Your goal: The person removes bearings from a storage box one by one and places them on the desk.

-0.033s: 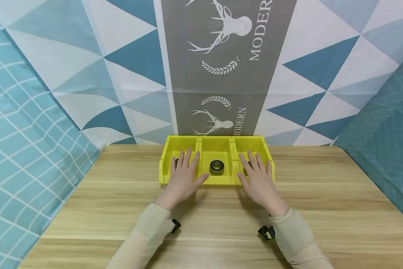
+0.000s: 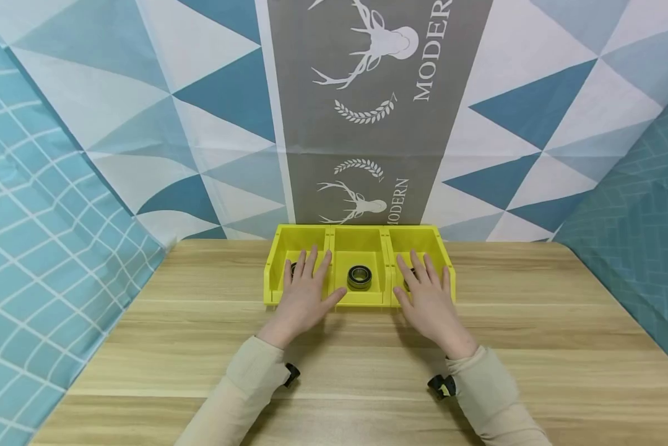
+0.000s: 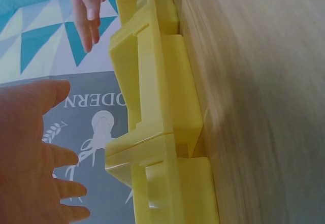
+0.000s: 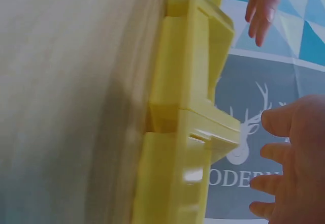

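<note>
A row of three joined yellow bins [image 2: 358,301] stands at the back of the table. In the middle bin lies a black-rimmed metal ball bearing [image 2: 360,285]. My left hand [image 2: 302,302] hovers over the front of the left bin, fingers spread and straight, partly covering a second bearing [image 2: 293,270]. Over the right bin, my right hand [image 2: 431,308] is likewise spread, and its fingers hide most of a third bearing [image 2: 407,284]. Both wrist views show the left hand [image 3: 28,158] and right hand [image 4: 299,163] above the bins' front edge, holding nothing.
The bins rest on a wood-grain table [image 2: 200,347], close to a patterned backdrop [image 2: 361,136] with deer heads. Blue gridded cloth [image 2: 44,248] hangs at the left, and a teal cloth [image 2: 646,204] at the right. A dark wrist device [image 2: 442,386] sticks out from the right cuff.
</note>
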Motion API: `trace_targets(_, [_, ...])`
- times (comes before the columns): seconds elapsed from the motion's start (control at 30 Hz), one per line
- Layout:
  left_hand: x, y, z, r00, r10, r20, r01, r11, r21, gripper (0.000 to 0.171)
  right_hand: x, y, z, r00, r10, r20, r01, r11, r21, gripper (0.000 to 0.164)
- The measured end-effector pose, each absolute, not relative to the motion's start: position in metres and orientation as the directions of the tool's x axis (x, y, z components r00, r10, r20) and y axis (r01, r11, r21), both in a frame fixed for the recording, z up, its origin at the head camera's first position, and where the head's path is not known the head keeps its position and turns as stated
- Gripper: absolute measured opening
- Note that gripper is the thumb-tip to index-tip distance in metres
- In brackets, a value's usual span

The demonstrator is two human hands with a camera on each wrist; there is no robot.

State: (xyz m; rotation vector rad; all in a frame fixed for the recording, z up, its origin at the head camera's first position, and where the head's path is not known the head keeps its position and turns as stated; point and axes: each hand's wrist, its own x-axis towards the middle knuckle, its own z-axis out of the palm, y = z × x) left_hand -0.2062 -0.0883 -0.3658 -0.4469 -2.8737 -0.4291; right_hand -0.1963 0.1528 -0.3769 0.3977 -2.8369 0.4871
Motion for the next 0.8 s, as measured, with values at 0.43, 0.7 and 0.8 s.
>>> trace_targets(0.43, [-0.217,-0.089,-0.371,-0.922,0.292,0.253,0.362,0.88,0.306,0.085,-0.211,0.164,-0.378,-0.918,-0.218,0.33,-0.329,0.884,-0.333,0.051])
trace_targets(0.7, [-0.223,-0.088,-0.382,-0.952,0.27,0.147,0.307,0.838,0.451,0.094,-0.223,0.17,-0.38,-0.946,-0.21,0.247,-0.292,0.883,-0.368,0.045])
trace_targets(0.8, [-0.223,-0.087,-0.386,-0.955,0.281,0.095,0.291,0.829,0.477,0.099,-0.226,0.17,-0.38,-0.957,-0.203,0.205,-0.269,0.884,-0.383,0.044])
